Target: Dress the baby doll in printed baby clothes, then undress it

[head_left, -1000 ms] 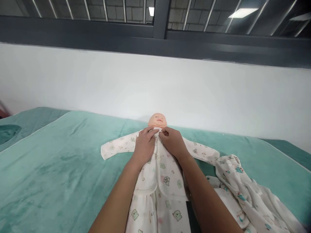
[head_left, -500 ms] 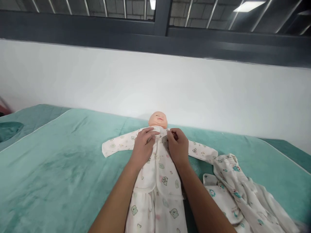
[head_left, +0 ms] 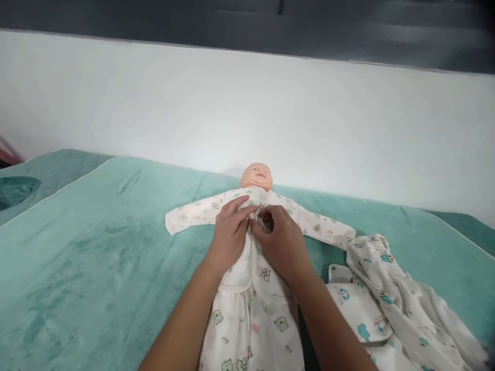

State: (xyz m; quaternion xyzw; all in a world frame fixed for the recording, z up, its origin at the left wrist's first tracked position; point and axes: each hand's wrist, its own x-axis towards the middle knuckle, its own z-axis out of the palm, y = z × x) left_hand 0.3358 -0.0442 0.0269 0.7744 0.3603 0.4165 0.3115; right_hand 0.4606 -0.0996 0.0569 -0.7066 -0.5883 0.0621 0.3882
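Note:
A baby doll point(head_left: 257, 176) lies on its back, its head near the wall and its arms spread. It wears a white printed baby jacket point(head_left: 242, 265) with long sleeves, above matching trousers point(head_left: 266, 330). My left hand point(head_left: 231, 234) is at the chest, thumb and fingers closed on the jacket's front edge. Facing it, my right hand point(head_left: 284, 239) pinches the other edge of the front, fingers curled. The fingertips of both hands nearly meet on the chest and hide the fastening between them. Around the neck, the jacket's collar shows above my hands.
Green plush fabric point(head_left: 108, 268) covers the surface under the doll. To the right lie crumpled white printed baby clothes point(head_left: 402, 304), touching the doll's sleeve cuff. A white wall point(head_left: 247, 113) rises right behind the doll's head, with a dark window frame point(head_left: 174, 26) above.
Both hands have moved from the collar down to the chest. My right hand first drew away to the right, then came back beside the left. The view has tilted downward.

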